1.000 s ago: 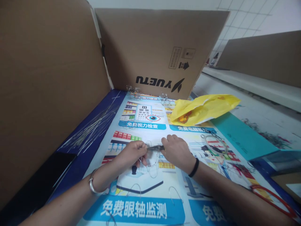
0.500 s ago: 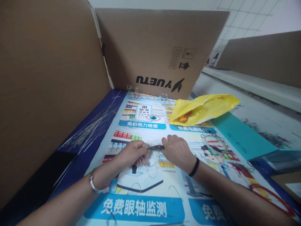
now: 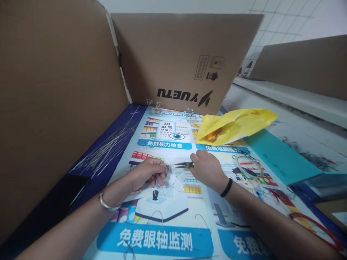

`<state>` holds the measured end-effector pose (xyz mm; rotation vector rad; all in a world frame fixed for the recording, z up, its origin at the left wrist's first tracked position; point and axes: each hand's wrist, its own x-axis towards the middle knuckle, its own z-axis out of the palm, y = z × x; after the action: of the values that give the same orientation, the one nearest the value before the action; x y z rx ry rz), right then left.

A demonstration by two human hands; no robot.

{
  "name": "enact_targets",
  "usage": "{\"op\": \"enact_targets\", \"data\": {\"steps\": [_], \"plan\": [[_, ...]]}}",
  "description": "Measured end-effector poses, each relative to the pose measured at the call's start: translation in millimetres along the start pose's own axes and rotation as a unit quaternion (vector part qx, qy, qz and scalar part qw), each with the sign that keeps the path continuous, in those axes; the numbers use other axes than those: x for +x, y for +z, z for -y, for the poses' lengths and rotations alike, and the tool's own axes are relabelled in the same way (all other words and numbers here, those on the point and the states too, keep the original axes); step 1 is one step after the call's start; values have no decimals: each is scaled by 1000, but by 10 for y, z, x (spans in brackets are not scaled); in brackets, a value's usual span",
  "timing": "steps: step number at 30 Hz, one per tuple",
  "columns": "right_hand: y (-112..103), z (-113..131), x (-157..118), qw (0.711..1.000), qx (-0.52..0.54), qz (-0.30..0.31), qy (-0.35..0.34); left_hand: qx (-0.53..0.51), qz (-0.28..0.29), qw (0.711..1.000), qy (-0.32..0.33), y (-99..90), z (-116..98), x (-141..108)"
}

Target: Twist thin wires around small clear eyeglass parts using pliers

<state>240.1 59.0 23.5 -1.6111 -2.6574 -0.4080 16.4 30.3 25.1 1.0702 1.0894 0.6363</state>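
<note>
My left hand is closed, with thumb and forefinger pinching a thin wire that curls out in loops below and beside the fingers. In my right hand is a pair of slim-nosed pliers, its handles hidden in the fist. The dark jaws point left toward the wire and stand a little apart from the left fingertips. Loose bent wires lie on the printed poster beneath both hands.
Straight thin wires lie at left on blue cloth. A yellow bag, a coil of wire, a teal box and a red wire loop are at right. Cardboard walls rise at the back and left.
The pliers have come away from the left fingertips, drawing slightly right and up. My left hand has shifted a little left with the wire.
</note>
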Motion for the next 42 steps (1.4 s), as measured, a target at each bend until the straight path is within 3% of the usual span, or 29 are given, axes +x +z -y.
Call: {"op": "enact_targets", "data": {"steps": [18, 42], "plan": [[19, 64, -2, 999, 9, 19, -27, 42, 48, 998, -4, -30, 92, 17], [24, 41, 2, 997, 12, 16, -68, 29, 35, 999, -17, -1, 33, 11]]}}
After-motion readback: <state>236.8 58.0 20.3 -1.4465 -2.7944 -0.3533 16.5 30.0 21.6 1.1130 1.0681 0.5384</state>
